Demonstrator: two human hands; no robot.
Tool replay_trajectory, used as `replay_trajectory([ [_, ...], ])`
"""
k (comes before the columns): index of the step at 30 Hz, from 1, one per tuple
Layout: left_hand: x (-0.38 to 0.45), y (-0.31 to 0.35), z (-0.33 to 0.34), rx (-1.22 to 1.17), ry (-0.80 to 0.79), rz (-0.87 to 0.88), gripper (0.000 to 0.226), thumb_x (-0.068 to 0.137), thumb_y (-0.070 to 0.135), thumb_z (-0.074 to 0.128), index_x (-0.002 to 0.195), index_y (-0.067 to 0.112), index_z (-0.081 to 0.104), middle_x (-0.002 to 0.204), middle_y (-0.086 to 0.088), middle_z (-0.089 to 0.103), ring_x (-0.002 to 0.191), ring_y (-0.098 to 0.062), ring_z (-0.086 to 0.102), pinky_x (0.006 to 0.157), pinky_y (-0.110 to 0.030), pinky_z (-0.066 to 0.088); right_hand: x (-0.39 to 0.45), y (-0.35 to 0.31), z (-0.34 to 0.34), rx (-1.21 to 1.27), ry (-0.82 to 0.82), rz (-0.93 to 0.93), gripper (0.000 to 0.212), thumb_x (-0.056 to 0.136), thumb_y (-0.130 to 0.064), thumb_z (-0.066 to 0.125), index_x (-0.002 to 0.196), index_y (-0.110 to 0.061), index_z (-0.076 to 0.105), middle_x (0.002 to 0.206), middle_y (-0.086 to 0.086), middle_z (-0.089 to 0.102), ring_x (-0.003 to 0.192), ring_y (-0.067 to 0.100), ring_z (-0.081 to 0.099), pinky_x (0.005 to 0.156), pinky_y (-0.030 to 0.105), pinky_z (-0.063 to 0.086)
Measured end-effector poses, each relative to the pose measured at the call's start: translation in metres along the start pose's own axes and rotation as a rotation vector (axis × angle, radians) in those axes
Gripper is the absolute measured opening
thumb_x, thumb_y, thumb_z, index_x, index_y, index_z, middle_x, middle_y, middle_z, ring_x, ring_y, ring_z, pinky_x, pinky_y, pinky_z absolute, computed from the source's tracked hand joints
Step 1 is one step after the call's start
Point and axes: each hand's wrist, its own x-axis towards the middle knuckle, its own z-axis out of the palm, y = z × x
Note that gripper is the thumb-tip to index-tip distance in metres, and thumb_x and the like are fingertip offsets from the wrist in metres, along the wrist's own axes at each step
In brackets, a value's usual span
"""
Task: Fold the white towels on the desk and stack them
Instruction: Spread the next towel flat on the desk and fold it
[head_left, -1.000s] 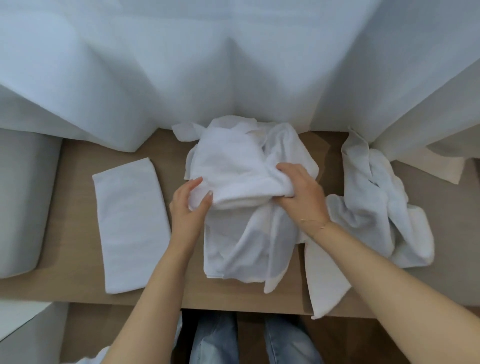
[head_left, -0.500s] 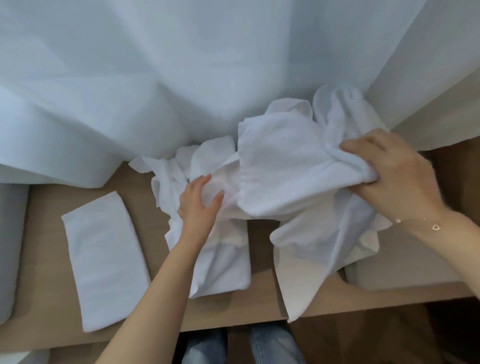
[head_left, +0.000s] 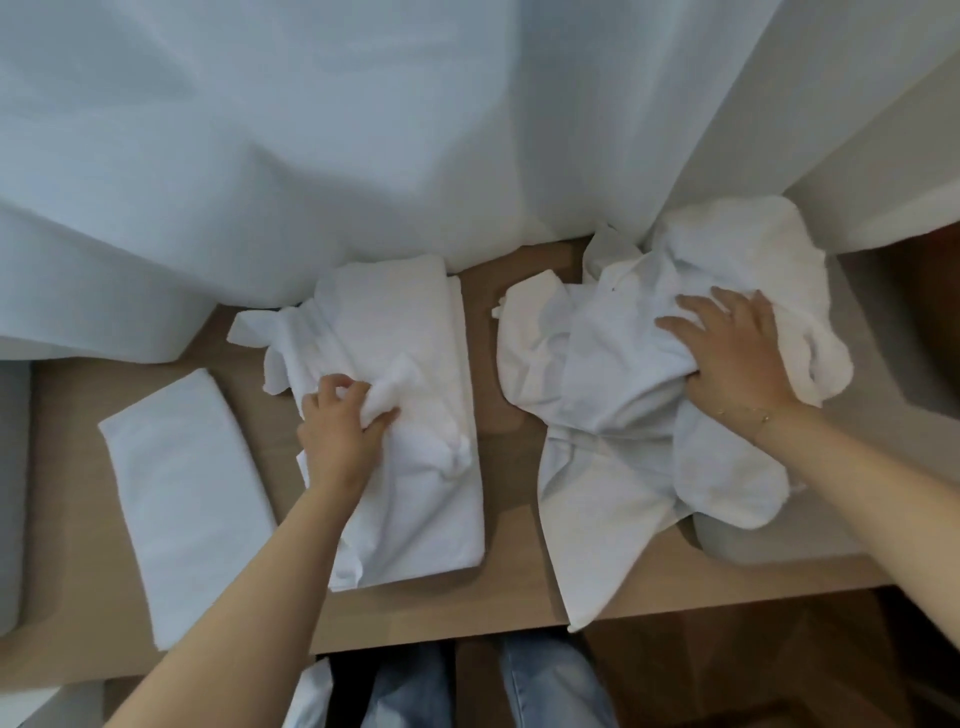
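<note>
- Head view: a wooden tabletop (head_left: 514, 603) runs across the frame, with a pale curtain (head_left: 322, 156) hanging behind it and reaching down to its far edge.
- At the left of the tabletop lies 1 folded towel (head_left: 182, 499), a flat white rectangle set at a slant, apart from the other cloth.
- In the middle lies a rumpled towel (head_left: 415, 364), long and partly flattened, with a twisted corner poking out toward the curtain at its far left and a small knot-like bunch near its right edge.
- The left hand (head_left: 340, 434) rests on this middle towel, its fingers curled and its thumb pinching up a ridge of the cloth.
- At the right sits a crumpled heap of towels (head_left: 623, 415), well bunched, with 1 long corner hanging over the near edge of the tabletop.
- The right hand (head_left: 737, 353) lies on top of the heap, fingers spread over the cloth and the thumb side dug into a fold, so it grips the heap loosely.
- A thin bracelet (head_left: 748, 413) shows at the right wrist.
- A strip of bare wood separates the middle towel from the heap.
- Below the near edge, blue jeans (head_left: 545, 686) are visible.
</note>
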Motion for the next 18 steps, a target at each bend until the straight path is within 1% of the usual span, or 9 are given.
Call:
replay_trajectory([
  [2,-0.006,0.01,-0.021,-0.201,0.083,0.058,0.028,0.086,0.028,0.073,0.101,0.006,0.066,0.12,-0.011,0.052,0.107,-0.035,0.05,0.09,-0.043,0.044,-0.002,-0.001,0.0,0.036,-0.028,-0.048,0.067,0.068,-0.018,0.054,0.136,-0.02,0.054,0.151,0.008,0.038,0.141,0.039,0.02,0.117,0.052,-0.004],
  [4,-0.014,0.032,-0.054,-0.35,0.177,0.146,0.024,0.086,0.026,0.074,0.098,0.009,0.061,0.111,-0.001,0.052,0.1,-0.02,0.051,0.087,-0.028,0.043,-0.009,0.004,-0.002,0.064,-0.067,-0.089,0.07,0.071,-0.025,0.046,0.14,-0.026,0.048,0.155,0.002,0.032,0.145,0.033,0.013,0.118,0.048,-0.009],
  [6,-0.023,0.067,-0.091,-0.47,0.23,0.248,0.024,0.085,0.029,0.072,0.1,0.016,0.059,0.104,0.008,0.053,0.093,-0.006,0.051,0.083,-0.013,0.041,-0.015,0.013,-0.008,0.153,-0.065,-0.093,0.062,0.081,-0.023,0.056,0.142,-0.029,0.046,0.157,-0.003,0.028,0.147,0.027,0.008,0.118,0.043,-0.012],
  [8,-0.033,0.108,-0.124,-0.57,0.221,0.348,0.024,0.083,0.028,0.072,0.101,0.018,0.06,0.097,0.011,0.057,0.093,-0.004,0.055,0.08,-0.009,0.041,-0.02,0.02,-0.017,0.307,-0.051,-0.087,0.063,0.082,-0.017,0.068,0.14,-0.028,0.048,0.156,-0.004,0.029,0.148,0.023,0.008,0.118,0.039,-0.011],
  [10,-0.041,0.151,-0.148,-0.667,0.126,0.403,0.021,0.08,0.026,0.075,0.096,0.02,0.062,0.092,0.011,0.062,0.09,-0.008,0.059,0.077,-0.014,0.045,-0.025,0.023,-0.026,0.48,-0.034,-0.075,0.057,0.084,-0.014,0.071,0.137,-0.024,0.052,0.155,-0.002,0.031,0.148,0.02,0.011,0.119,0.038,-0.006],
  [13,-0.047,0.214,-0.161,-0.866,-0.174,0.383,0.022,0.078,0.026,0.079,0.092,0.015,0.066,0.088,-0.002,0.068,0.084,-0.011,0.064,0.072,-0.026,0.053,-0.034,0.031,-0.04,0.679,-0.032,0.004,0.048,0.09,-0.011,0.066,0.136,-0.015,0.052,0.154,0.005,0.032,0.147,0.022,0.018,0.121,0.042,0.007],
  [15,-0.047,0.248,-0.152,-0.944,-0.34,0.356,0.019,0.076,0.027,0.079,0.091,0.02,0.069,0.09,-0.002,0.07,0.086,-0.012,0.067,0.073,-0.03,0.056,-0.043,0.043,-0.046,0.802,-0.034,0.06,0.05,0.092,-0.004,0.061,0.14,-0.006,0.046,0.152,0.012,0.036,0.144,0.028,0.027,0.118,0.047,0.02],
  [16,-0.045,0.261,-0.143,-0.965,-0.405,0.347,0.017,0.076,0.028,0.078,0.091,0.024,0.071,0.091,0.002,0.071,0.087,-0.012,0.069,0.073,-0.028,0.057,-0.05,0.05,-0.048,0.882,-0.018,0.112,0.05,0.093,0.0,0.058,0.141,-0.004,0.044,0.149,0.014,0.039,0.14,0.029,0.034,0.117,0.045,0.026],
  [18,-0.041,0.282,-0.115,-1.02,-0.507,0.31,0.019,0.077,0.032,0.078,0.096,0.034,0.071,0.097,0.006,0.074,0.093,-0.013,0.071,0.077,-0.029,0.057,-0.067,0.063,-0.05,0.971,0.045,0.22,0.045,0.094,0.005,0.054,0.133,-0.016,0.05,0.136,0.006,0.051,0.128,0.019,0.046,0.107,0.024,0.038],
])
